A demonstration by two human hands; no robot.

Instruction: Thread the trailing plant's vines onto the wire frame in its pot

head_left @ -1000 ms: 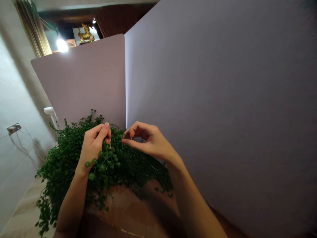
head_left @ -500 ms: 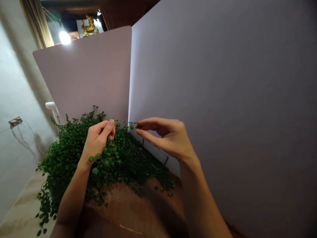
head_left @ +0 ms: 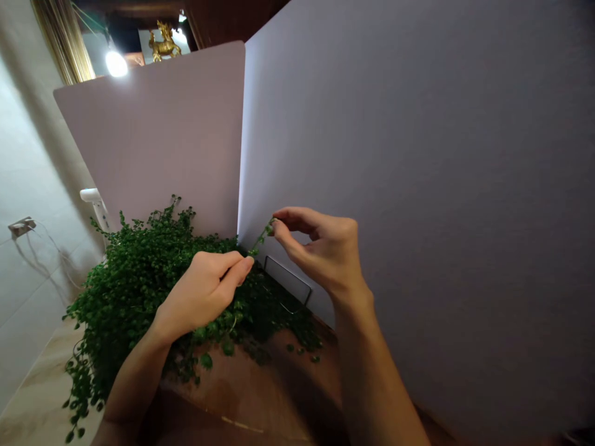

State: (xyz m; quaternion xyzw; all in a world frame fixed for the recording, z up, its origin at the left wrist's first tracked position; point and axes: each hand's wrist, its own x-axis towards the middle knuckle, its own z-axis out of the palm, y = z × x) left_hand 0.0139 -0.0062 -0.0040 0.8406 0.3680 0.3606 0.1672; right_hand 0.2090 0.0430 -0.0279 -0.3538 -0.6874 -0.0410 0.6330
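A thin green plant stem point(head_left: 261, 238) with small round leaves stretches between my two hands, slanting up to the right. My left hand point(head_left: 209, 291) is closed, pinching its lower end between thumb and fingers. The upper end sits in a pinch of my right hand point(head_left: 320, 244), thumb against fingertips. Under and behind my left hand spreads a bushy heap of trailing green plant point(head_left: 134, 272), its small leaves hanging over the left edge of the brown table point(head_left: 264, 396). More of the strand dangles below my left hand, partly hidden by it.
Two pale upright panels point(head_left: 158, 136) meet in a corner behind the plant. A thin metal wire stand point(head_left: 288, 277) is at the right panel's foot. A lit bulb point(head_left: 116, 64), a golden animal figurine point(head_left: 164, 42) and a wall socket point(head_left: 22, 227) with cables appear farther back.
My left hand has moved right and slightly down along the stem. My right hand has risen a little and closed on the stem's end, which now slants upward.
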